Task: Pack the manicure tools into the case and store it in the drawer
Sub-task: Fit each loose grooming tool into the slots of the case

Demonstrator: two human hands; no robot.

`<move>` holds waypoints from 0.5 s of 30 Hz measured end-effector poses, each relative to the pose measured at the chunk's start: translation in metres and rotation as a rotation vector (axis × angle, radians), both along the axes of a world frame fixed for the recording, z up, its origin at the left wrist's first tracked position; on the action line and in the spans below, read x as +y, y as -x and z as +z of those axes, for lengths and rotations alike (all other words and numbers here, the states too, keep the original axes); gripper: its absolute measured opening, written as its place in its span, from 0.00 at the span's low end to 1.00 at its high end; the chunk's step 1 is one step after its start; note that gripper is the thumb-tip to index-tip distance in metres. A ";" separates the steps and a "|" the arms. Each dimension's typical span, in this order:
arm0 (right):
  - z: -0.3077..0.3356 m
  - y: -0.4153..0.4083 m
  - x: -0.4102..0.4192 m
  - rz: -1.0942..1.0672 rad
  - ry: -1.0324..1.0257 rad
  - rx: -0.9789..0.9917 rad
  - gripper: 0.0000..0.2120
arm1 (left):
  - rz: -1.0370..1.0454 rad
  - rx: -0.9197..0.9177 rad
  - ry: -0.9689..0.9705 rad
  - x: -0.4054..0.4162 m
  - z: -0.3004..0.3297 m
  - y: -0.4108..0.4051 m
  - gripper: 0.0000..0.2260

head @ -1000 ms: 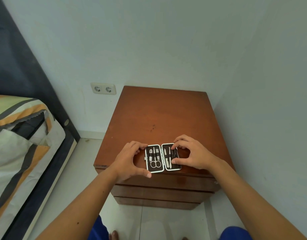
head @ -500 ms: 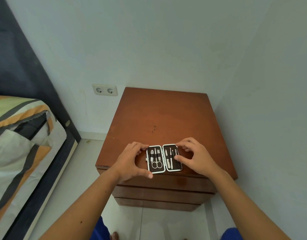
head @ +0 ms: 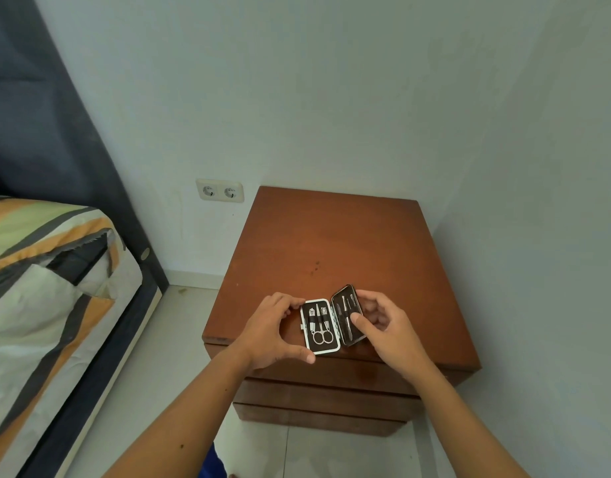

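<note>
Manicure case, open, at the near edge of a brown wooden nightstand; left half flat, holding scissors and small tools under a strap, right half tilted up on its hinge. Left hand clamps the flat half's left side, thumb at its near corner; right hand grips the raised half, thumb inside. Bed at left

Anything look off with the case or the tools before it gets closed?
Nothing stands out. The tools sit strapped in both halves of the case, none loose on the nightstand. The right hand tilts the right half up; the drawers look shut.
</note>
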State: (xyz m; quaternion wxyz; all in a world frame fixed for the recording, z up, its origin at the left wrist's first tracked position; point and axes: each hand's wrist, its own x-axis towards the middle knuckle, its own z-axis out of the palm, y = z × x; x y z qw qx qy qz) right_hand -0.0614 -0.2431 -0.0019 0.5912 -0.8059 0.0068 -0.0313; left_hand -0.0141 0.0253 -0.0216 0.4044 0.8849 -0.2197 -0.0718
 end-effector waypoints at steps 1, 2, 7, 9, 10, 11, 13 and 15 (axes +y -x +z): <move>0.002 0.002 0.004 0.009 -0.047 0.001 0.18 | 0.000 0.012 0.006 0.001 0.000 0.000 0.47; 0.003 0.004 0.009 0.014 -0.089 0.005 0.19 | 0.000 0.026 0.014 0.002 -0.001 -0.001 0.47; -0.005 0.009 0.034 0.001 -0.076 -0.029 0.23 | 0.007 0.074 0.032 0.005 -0.001 -0.005 0.45; -0.007 0.010 0.041 -0.027 0.000 -0.051 0.24 | 0.015 0.084 0.035 0.005 0.000 -0.006 0.44; -0.007 0.012 0.044 -0.039 0.038 -0.060 0.25 | 0.018 0.088 0.035 0.005 0.000 -0.006 0.43; -0.006 0.013 0.046 -0.047 0.074 -0.065 0.26 | 0.021 0.093 0.036 0.005 -0.001 -0.007 0.43; -0.005 0.014 0.051 -0.048 0.144 -0.069 0.27 | 0.024 0.100 0.046 0.006 -0.001 -0.008 0.43; -0.005 0.013 0.052 -0.023 0.221 -0.058 0.29 | 0.016 0.102 0.057 0.008 -0.002 -0.010 0.42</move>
